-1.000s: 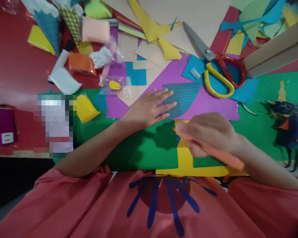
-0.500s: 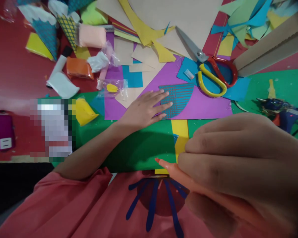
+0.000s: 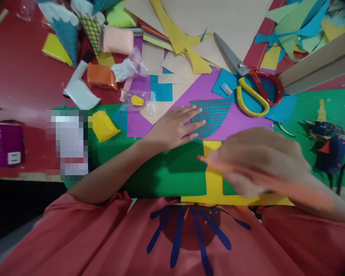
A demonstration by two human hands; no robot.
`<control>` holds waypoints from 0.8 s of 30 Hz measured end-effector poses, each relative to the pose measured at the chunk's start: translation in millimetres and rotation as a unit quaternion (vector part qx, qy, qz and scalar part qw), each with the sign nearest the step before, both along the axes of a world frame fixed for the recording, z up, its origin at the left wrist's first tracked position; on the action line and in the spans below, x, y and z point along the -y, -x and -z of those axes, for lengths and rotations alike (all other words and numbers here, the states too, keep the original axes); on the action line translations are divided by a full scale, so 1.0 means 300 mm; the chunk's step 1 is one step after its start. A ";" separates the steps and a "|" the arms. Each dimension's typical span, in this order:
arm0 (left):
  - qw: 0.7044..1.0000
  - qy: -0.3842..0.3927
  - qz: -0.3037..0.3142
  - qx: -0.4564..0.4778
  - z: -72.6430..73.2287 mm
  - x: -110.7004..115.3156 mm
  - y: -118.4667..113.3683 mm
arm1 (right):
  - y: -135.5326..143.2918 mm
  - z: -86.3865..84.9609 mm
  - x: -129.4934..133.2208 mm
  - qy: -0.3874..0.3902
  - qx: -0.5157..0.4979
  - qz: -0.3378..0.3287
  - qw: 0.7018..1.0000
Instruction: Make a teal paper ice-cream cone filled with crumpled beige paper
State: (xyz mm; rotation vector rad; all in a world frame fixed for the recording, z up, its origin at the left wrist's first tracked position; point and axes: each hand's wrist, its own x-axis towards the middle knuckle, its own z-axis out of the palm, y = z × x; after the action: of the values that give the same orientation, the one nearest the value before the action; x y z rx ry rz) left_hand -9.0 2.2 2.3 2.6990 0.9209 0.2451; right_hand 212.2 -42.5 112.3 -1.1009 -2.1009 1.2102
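Note:
My left hand (image 3: 172, 128) lies flat with its fingers spread, the fingertips resting on the left edge of a blue quarter-circle paper (image 3: 217, 115). Brownish lines cross that paper as a grid on its left and run as stripes on its right. Purple paper (image 3: 244, 128) lies beneath it. My right hand (image 3: 261, 161), blurred by motion, is closed around an orange pen (image 3: 218, 165) whose tip points left. The pen is held above the green mat (image 3: 166, 172) and a yellow paper strip (image 3: 213, 180), apart from the blue paper.
Large scissors (image 3: 253, 88) with red and yellow handles lie behind the blue paper. A glue gun (image 3: 333, 145) sits at the right. Paper cones (image 3: 64, 34), an orange clay pack (image 3: 102, 76) and a yellow pack (image 3: 103, 125) lie left. Cut paper scraps (image 3: 293, 28) pile at the back right.
My right hand with the pen has moved away from the camera, down toward the table. My left hand stays on the blue paper. The view has shifted slightly.

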 end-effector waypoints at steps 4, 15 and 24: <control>1.000 0.003 -0.007 -0.006 -0.002 0.005 -0.004 | -0.081 0.207 -0.091 -0.005 -0.050 0.113 0.992; 0.999 0.041 -0.030 0.017 0.025 0.008 -0.002 | -0.098 0.281 -0.119 0.087 -0.100 0.200 0.971; 0.999 0.023 -0.016 0.019 0.018 0.005 -0.001 | -0.088 0.287 -0.111 0.056 -0.053 0.161 0.984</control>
State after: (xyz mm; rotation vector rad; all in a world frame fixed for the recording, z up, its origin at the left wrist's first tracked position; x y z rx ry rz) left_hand -8.6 0.8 -3.1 2.6307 0.9472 0.2787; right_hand 238.5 -9.3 26.2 -1.3336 -1.7122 1.2093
